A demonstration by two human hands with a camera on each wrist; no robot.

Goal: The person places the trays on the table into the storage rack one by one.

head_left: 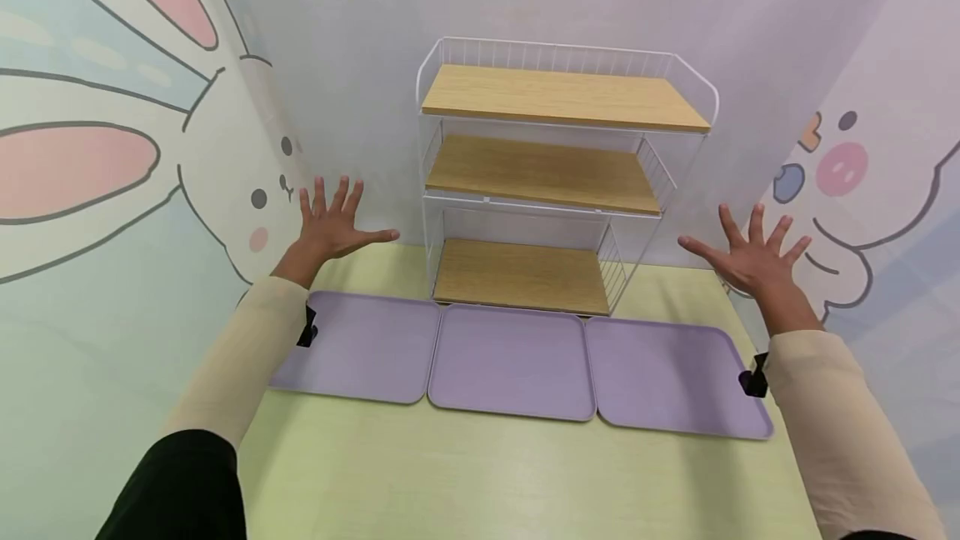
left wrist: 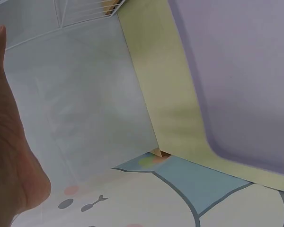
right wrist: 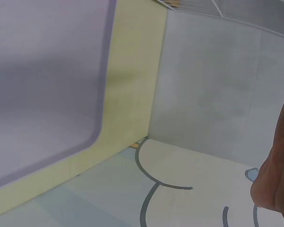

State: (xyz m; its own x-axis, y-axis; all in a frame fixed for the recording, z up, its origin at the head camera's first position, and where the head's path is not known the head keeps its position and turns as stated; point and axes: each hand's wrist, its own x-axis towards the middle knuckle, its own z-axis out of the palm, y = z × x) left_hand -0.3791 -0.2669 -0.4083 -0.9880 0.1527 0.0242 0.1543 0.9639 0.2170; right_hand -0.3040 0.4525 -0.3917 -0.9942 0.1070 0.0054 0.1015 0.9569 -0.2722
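Note:
My left hand is raised with fingers spread, above the left purple tray. On the other side my right hand is held up the same way, fingers apart, beyond the far right corner of the right purple tray. Neither hand holds anything. Between them stands a white wire rack with three wooden shelves: a top shelf, a middle shelf and a bottom shelf, all bare. A middle purple tray lies in front of it. Each wrist view catches only part of its hand.
The three trays lie edge to edge in a row on a pale yellow-green table. Cloth walls enclose it: a rabbit print on the left, a cartoon animal print on the right, a plain back wall.

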